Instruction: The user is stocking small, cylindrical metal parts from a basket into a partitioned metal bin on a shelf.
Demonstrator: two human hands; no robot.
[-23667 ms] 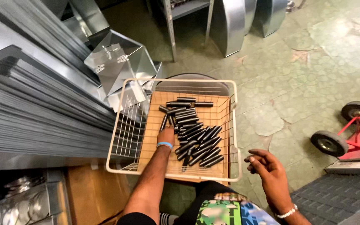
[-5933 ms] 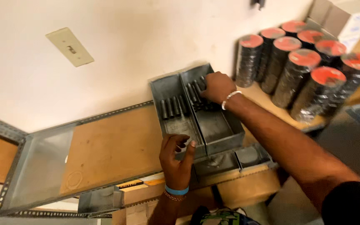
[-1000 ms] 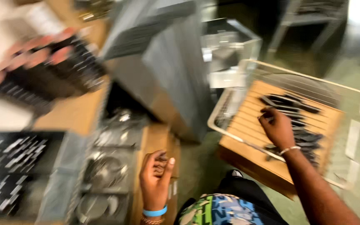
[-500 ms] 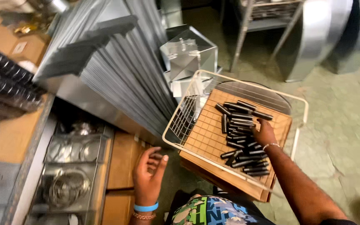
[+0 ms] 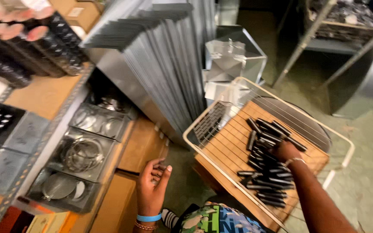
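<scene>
- Fingers (image 5: 159, 169) of the left hand (image 5: 152, 187): loosely curled, slightly apart, palm up, holding nothing visible. The hand hangs in the air in front of brown cardboard boxes (image 5: 141, 146) under the shelf, with a blue wristband (image 5: 148, 218) on the wrist.
- Right hand (image 5: 284, 151): reaches into the white wire basket (image 5: 203, 114) and rests on the heap of black cylindrical pieces (image 5: 266, 170). The fingers are bent down among the pieces; whether they are closed on any cannot be told.
- Location of the pieces: they lie in a loose pile on the brown board (image 5: 229, 149) lining the basket floor, mostly toward its right half, some crossing one another.
- Handling judgement: the pieces appear short, stiff, smooth and probably light. Several could be gathered at once, gripped across their middles. They are likely to roll or slip if held loosely.
- Left of the basket: clear bins (image 5: 80, 151) on the shelf unit hold metal rings and discs.
- Behind the basket: a slanted stack of grey sheet-metal panels (image 5: 165, 64) and folded sheet-metal fittings (image 5: 232, 58).
- Upper left, farthest: a row of dark rolls with pale ends (image 5: 26, 43) on the wooden shelf top.
</scene>
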